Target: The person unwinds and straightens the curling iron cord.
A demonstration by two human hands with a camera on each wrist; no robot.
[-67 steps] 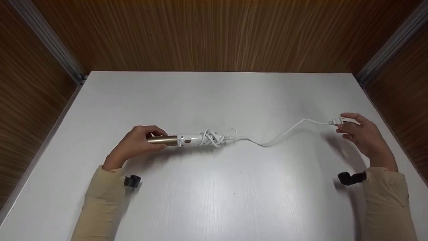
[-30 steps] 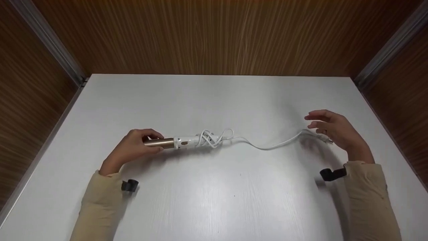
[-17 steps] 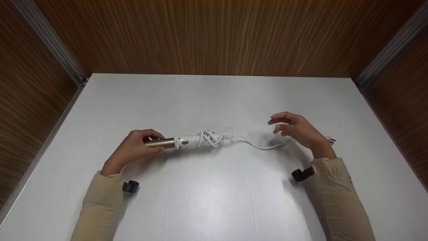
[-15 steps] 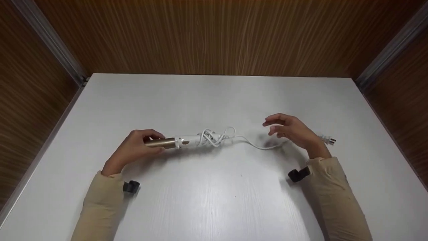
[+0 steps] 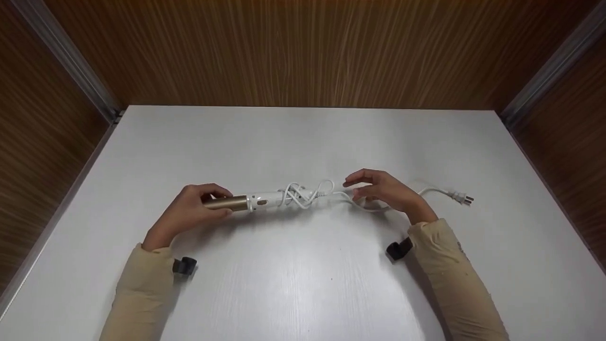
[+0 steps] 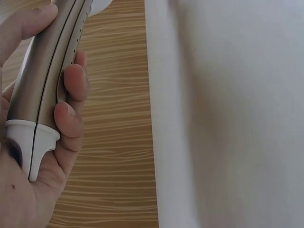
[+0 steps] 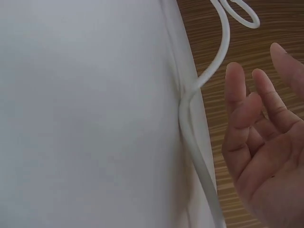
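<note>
The left hand (image 5: 191, 208) grasps the gold barrel of a curling iron (image 5: 246, 201), fingers and thumb curled round the metal near its white-capped tip; the left wrist view shows the barrel lying across the palm with the fingertips (image 6: 71, 95) pressed on its side. The iron lies level just over the tabletop (image 5: 303, 284), its white handle reaching away from this hand toward the other. Round that handle, past the fingertips of the left hand, a white cord (image 5: 303, 194) sits wound in loose, tangled loops. From the loops the cord runs on beneath the right hand (image 5: 386, 194). That hand is released, fingers straight and spread a little, hovering just above the cord with nothing in it; in the right wrist view the cord (image 7: 199, 142) passes beside the open palm, apart from the fingers (image 7: 247, 104). Beyond the wrist of the right hand the cord ends in a plug (image 5: 461, 197), which lies flat on the tabletop.
</note>
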